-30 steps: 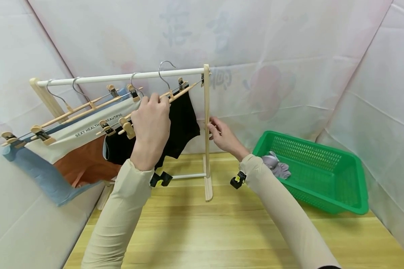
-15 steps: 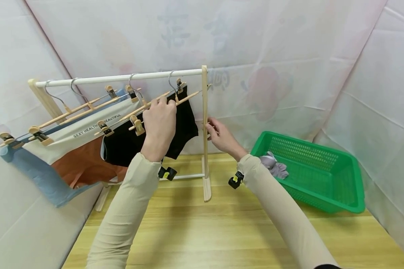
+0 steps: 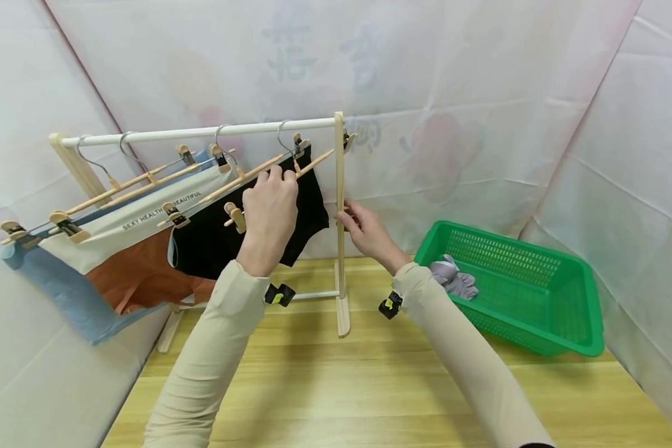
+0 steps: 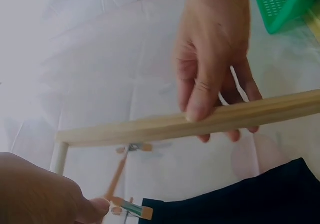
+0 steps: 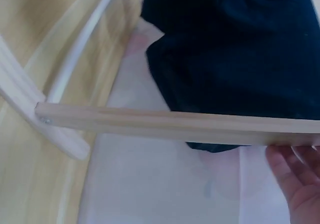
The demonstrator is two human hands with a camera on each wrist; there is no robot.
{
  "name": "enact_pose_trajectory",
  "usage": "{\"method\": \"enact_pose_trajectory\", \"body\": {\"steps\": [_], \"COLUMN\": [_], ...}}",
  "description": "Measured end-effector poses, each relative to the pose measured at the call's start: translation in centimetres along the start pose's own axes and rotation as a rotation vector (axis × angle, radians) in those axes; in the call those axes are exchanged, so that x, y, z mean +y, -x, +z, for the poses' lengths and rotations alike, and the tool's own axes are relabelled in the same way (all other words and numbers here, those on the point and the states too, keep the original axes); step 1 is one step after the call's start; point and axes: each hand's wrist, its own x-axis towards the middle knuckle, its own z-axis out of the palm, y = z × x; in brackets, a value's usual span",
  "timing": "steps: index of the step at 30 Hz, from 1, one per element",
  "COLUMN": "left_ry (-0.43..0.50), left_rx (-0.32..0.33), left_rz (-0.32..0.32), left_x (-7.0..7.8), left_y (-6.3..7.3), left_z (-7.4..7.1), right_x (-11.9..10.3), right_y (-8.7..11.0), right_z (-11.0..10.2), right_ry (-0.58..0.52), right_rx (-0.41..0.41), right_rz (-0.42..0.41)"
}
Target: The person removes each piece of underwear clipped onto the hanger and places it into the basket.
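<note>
My left hand [image 3: 270, 214] grips the bar of a wooden clip hanger [image 3: 317, 161] with curled fingers. The hanger's metal hook [image 3: 280, 138] is over the white rail [image 3: 252, 128]. One bare clip [image 3: 235, 217] shows left of the hand; the other end passes behind the rack's right post [image 3: 340, 186]. My right hand [image 3: 369, 235] holds that post, thumb on one side and fingers on the other, as the left wrist view shows. Just behind the left hand, black briefs [image 3: 308, 205] hang from another clip hanger [image 3: 241, 182].
Further left on the rack hang a cream and rust garment [image 3: 140, 267] and a blue one [image 3: 67, 298]. A green basket [image 3: 585, 298] with a crumpled grey-lilac cloth [image 3: 452, 277] stands right on the wooden table [image 3: 369, 386]. White fabric walls [image 3: 481, 74] enclose the table.
The hanger in my left hand has come down and slightly right, its hook passing from above the rail onto it. My right hand stays at the post.
</note>
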Motion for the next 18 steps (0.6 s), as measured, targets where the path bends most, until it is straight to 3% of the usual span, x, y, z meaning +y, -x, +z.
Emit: {"method": "enact_pose_trajectory", "body": {"steps": [3,8,18], "left_ry": [-0.002,0.062,0.202], "left_rx": [0.003,-0.015,-0.01], "left_rz": [0.017,0.028,-0.023], "left_x": [0.1,-0.8,-5.4], "left_y": [0.0,-0.3,-0.8], "left_z": [-0.3,-1.3,-2.4], "right_x": [0.1,0.0,0.4], "right_y": [0.1,0.2,0.0], "right_z": [-0.1,-0.1,-0.3], "right_ry": [0.045,0.023,0.027], "right_rx": [-0.002,0.003,0.001], "right_rz": [-0.013,-0.01,-0.014]}}
